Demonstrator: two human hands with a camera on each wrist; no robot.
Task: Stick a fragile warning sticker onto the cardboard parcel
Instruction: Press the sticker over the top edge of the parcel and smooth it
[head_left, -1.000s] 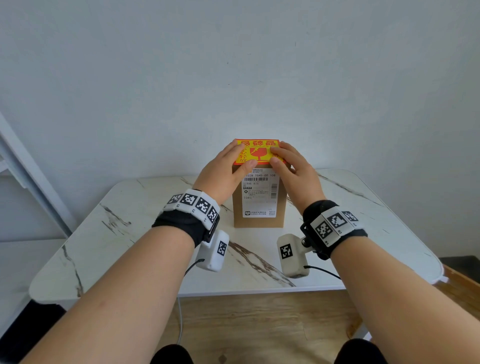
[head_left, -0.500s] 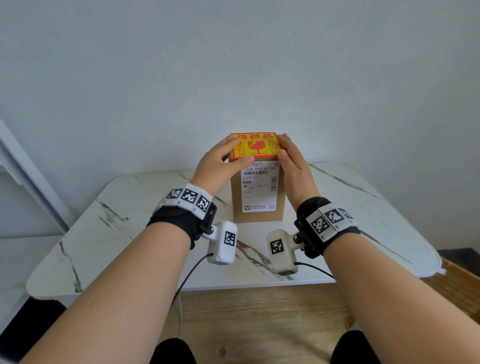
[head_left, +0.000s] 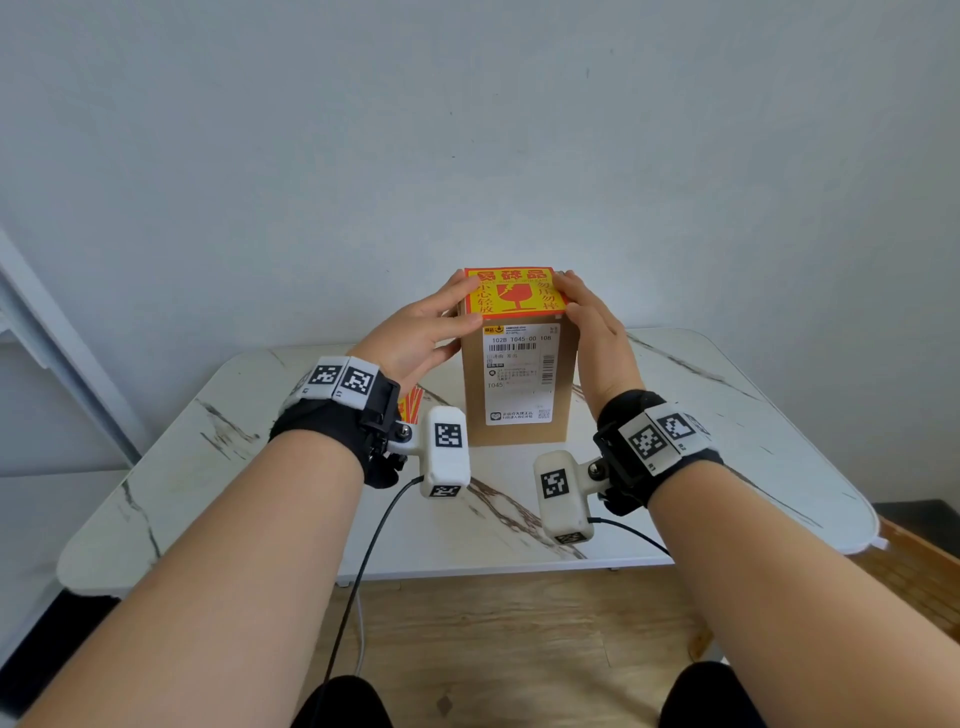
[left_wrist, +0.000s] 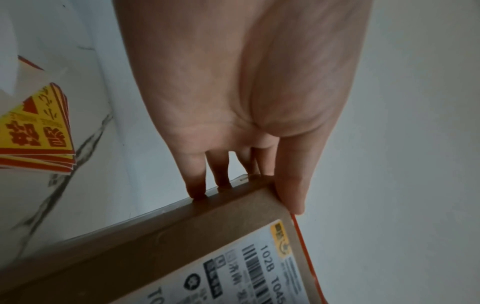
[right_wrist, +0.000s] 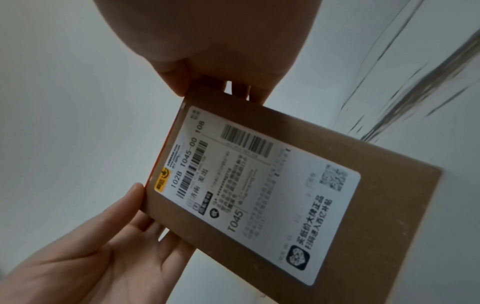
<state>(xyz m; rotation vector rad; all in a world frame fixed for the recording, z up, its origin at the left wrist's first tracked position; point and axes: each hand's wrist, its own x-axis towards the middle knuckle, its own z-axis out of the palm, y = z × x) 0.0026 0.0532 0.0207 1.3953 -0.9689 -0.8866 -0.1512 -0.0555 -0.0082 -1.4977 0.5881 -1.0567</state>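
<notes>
A tall brown cardboard parcel (head_left: 519, 435) stands upright on the marble table (head_left: 727, 441), its white shipping label (head_left: 519, 374) facing me. The red and yellow fragile sticker (head_left: 514, 291) lies flat on the parcel's top face. My left hand (head_left: 428, 332) flanks the top left: the thumb lies along the top edge and straight fingers touch the left side (left_wrist: 197, 185). My right hand (head_left: 589, 322) mirrors it on the top right, fingers against the right side (right_wrist: 249, 92). Both palms stand off the parcel (right_wrist: 363, 185).
A stack of spare fragile stickers (left_wrist: 39, 131) lies on the table left of the parcel, partly hidden by my left wrist (head_left: 410, 402). A white wall rises close behind the table. Cables hang from the wrist cameras over the near table edge.
Both hands have slid outward off the sticker's face to the parcel's upper side edges, so the sticker now shows almost whole. The parcel has stayed in place.
</notes>
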